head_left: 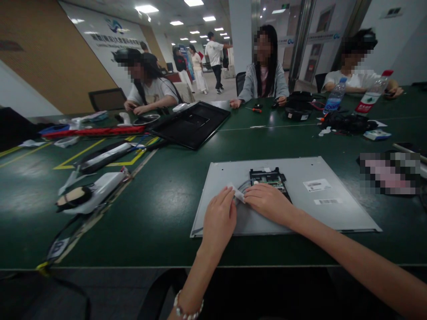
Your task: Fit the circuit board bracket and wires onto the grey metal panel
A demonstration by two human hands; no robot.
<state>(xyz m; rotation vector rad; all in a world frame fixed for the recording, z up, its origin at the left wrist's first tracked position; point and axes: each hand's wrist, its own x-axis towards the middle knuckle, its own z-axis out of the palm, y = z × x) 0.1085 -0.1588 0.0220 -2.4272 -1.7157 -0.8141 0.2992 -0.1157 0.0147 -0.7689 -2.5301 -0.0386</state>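
A flat grey metal panel (310,213), like the back of a display, lies on the table in front of me. Near its middle sits a black bracket with a circuit board (267,175), and grey cables (246,184) run from it towards my fingers. My left hand (218,218) has its fingers closed at one end of a white strip (237,194), which looks like tape or thin film. At the strip's other end, the fingertips of my right hand (268,203) are pressed together, with the palm low over the panel. My fingers partly cover the strip and the cables.
Beyond the panel lies a black monitor shell (196,124). To the left are a white and black device (96,193) and a red strip (93,132). Bottles (372,93), a black bundle (348,122) and a screwdriver (255,109) lie farther off. Several people sit across the table.
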